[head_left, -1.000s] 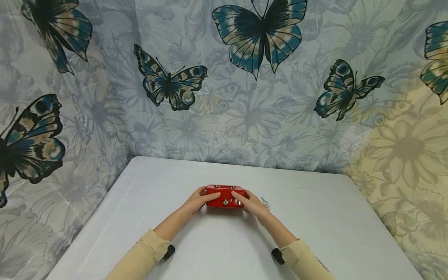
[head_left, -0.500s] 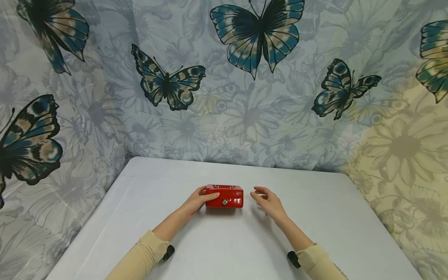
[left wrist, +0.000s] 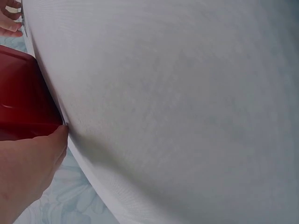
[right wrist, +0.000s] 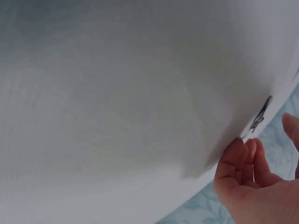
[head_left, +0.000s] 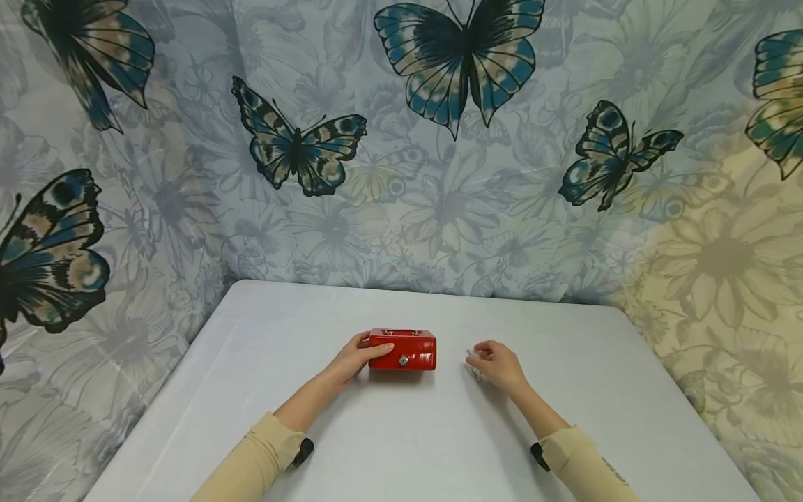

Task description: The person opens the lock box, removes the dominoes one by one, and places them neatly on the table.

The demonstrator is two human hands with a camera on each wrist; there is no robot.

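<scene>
A small red cash box (head_left: 417, 354) with a round lock on its front and a folded handle on top stands near the middle of the table. My left hand (head_left: 348, 362) grips its left end, thumb on the front face, fingers mostly hidden behind. To the right of the box, my right hand (head_left: 502, 367) is over a few small silver keys (right wrist: 259, 115). Seen from the right wrist, the bent fingers (right wrist: 233, 163) come right up to the keys, while the thumb stands apart from them. Whether the fingertips touch the keys is hard to tell.
The table (head_left: 376, 446) has a white cover. Behind it and at both sides hangs cloth (head_left: 452, 230) printed with butterflies and flowers. Dark wrist cameras (head_left: 303, 452) sit at both cuffs.
The right hand has let go of the box's right end and moved right, down to the keys. My left hand has kept its grip, and the box stays put.
</scene>
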